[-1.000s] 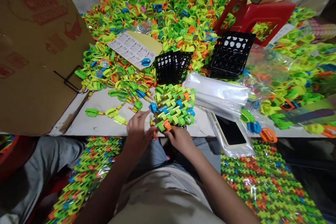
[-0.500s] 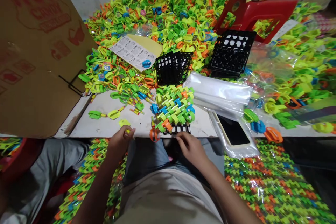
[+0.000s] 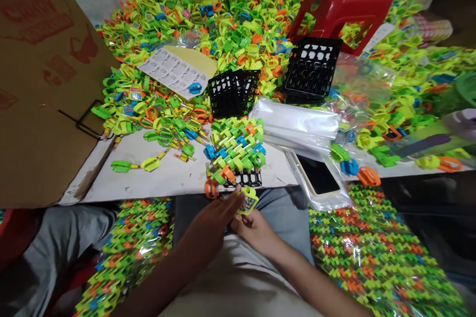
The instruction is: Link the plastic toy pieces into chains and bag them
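A yellow-green toy piece (image 3: 248, 200) is held over my lap, just off the table's front edge. My left hand (image 3: 219, 215) has its fingers against the piece's left side. From below right, my right hand (image 3: 252, 228) pinches its lower end. Just beyond the hands, a black grid tray (image 3: 248, 178) lies at the table edge, mostly covered by rows of green, yellow, blue and orange toy pieces (image 3: 238, 146). An orange piece (image 3: 211, 188) sits at the left corner of these rows.
Loose toys (image 3: 230, 20) are heaped along the wall. Black trays (image 3: 312, 67), plastic bags (image 3: 295, 121), a phone (image 3: 318, 173), a sticker sheet (image 3: 174, 72) and a red stool (image 3: 345, 15) surround the work spot. A cardboard box (image 3: 44, 99) stands left; a person's leg (image 3: 70, 237) shows below.
My left hand has moved right from the table's edge to my right hand, bringing the yellow-green piece. My right hand has drawn back from the tray and now grips it too. The view has shifted.
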`<state>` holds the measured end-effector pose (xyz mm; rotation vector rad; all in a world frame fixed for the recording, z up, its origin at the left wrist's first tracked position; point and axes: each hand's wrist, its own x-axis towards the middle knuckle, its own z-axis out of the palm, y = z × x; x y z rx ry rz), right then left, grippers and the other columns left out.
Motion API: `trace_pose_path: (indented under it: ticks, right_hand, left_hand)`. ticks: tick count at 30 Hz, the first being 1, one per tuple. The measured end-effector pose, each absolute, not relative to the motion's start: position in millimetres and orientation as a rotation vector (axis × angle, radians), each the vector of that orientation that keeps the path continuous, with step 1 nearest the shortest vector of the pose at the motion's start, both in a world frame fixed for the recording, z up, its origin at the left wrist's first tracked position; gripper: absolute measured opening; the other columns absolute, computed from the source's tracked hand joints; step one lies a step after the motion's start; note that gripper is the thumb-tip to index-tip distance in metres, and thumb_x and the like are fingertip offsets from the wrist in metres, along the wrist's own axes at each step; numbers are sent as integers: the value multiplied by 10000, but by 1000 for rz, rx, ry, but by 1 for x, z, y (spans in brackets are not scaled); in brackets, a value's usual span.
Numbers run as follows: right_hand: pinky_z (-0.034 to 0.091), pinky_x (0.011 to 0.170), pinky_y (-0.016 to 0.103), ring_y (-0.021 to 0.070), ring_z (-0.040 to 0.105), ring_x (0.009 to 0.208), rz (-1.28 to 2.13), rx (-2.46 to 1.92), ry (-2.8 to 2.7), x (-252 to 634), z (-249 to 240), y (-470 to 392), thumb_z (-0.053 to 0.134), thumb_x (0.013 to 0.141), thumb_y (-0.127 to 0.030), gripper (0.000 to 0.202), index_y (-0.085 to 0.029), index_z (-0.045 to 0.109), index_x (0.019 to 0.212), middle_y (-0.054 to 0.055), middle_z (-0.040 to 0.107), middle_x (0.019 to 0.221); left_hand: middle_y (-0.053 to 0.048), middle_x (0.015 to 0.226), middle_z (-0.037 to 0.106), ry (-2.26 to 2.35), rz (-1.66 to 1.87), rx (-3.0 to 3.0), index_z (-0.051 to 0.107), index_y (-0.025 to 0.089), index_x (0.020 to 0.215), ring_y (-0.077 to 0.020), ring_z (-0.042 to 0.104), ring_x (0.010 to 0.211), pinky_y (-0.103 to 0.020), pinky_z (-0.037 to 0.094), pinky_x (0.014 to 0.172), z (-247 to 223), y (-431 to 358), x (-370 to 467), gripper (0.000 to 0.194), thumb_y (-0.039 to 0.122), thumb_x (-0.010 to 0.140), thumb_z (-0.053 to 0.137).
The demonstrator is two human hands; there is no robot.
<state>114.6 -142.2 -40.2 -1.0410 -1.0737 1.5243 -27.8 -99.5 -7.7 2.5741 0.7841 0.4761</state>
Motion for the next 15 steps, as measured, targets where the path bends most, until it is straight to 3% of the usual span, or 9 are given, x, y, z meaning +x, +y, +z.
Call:
trace_pose_path:
  ticks: [4, 7, 9, 15]
  right_hand:
    - [290, 488, 219, 79, 334, 496, 1385, -1233, -928, 127, -44, -146, 659, 690, -558, 408, -175, 528, 639, -59, 379, 536]
    - [389, 531, 234, 112, 469, 548, 1126, -1383, -874, 142, -50, -137, 660, 700, -507, 357, -180, 573, 812, -25, 529, 627]
    - [440, 578, 242, 127, 531, 603, 949, -1448, -897, 151, -55, -126, 654, 711, -468, 309, -196, 547, 814, -12, 573, 679]
    - [522, 739, 316, 184, 649, 772, 874, -1434, -1083, 159, -76, -105, 623, 743, -383, 216, -195, 619, 847, 50, 687, 831]
  left_hand:
    - [-118, 1431, 409, 848, 497, 2489, 115, 217, 1470, -176, 436, 1285, -280, 479, 942, -9, -100, -28, 666, 20, 865, 312]
    - [-90, 1322, 512, 932, 690, 2490, 336, 237, 1381, -171, 481, 1225, -299, 449, 971, -2, -92, -32, 509, 94, 896, 390]
    - [-74, 1237, 555, 1019, 832, 2533, 476, 251, 1265, -185, 511, 1157, -346, 424, 981, 2, -82, -33, 393, 133, 891, 447]
    - [-78, 1222, 568, 1144, 833, 2631, 574, 213, 1174, -234, 489, 1130, -413, 387, 963, 1, -50, -16, 297, 241, 890, 493]
